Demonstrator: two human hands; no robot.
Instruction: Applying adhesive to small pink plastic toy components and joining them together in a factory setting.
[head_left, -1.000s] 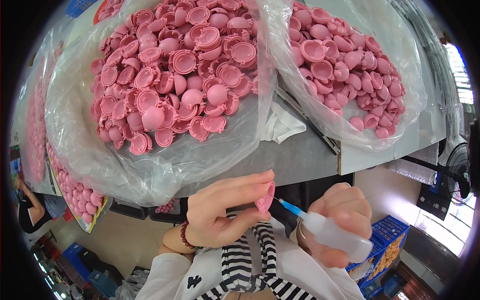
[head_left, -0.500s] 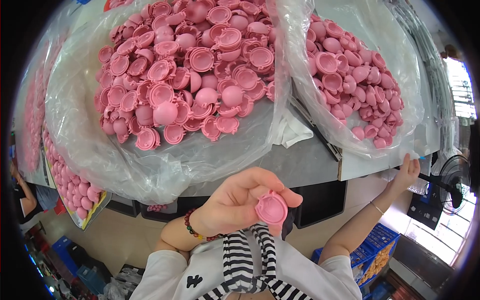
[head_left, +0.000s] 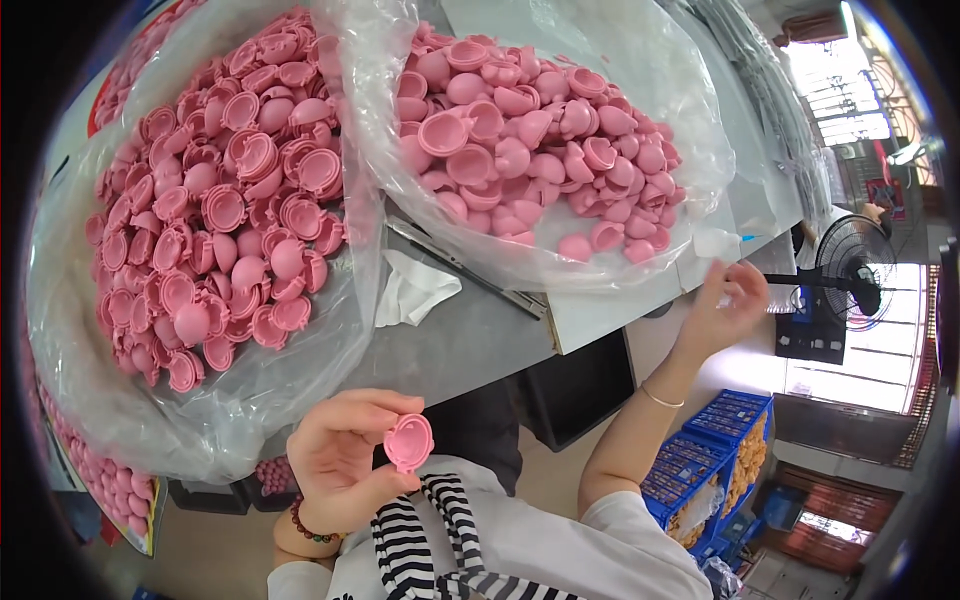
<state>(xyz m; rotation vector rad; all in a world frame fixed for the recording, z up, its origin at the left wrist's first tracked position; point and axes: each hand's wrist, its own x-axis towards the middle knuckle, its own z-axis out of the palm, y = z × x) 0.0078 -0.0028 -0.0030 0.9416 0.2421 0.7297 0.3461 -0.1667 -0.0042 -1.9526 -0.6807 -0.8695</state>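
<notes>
Spreading over the gray table [head_left: 445, 345], a large left heap [head_left: 215, 220] and a smaller right heap [head_left: 545, 140] of pink shells sit in clear plastic bags [head_left: 120, 430]. The right hand [head_left: 735, 300], fingers loosely parted and seemingly empty, is nearer the translucent bottle [head_left: 718, 243], just beyond its fingertips, long axis pointing its blue tip [head_left: 748, 238] rightward. The left hand [head_left: 335, 460] pinches one pink shell [head_left: 408, 443] before the table's near edge, hollow toward the camera.
</notes>
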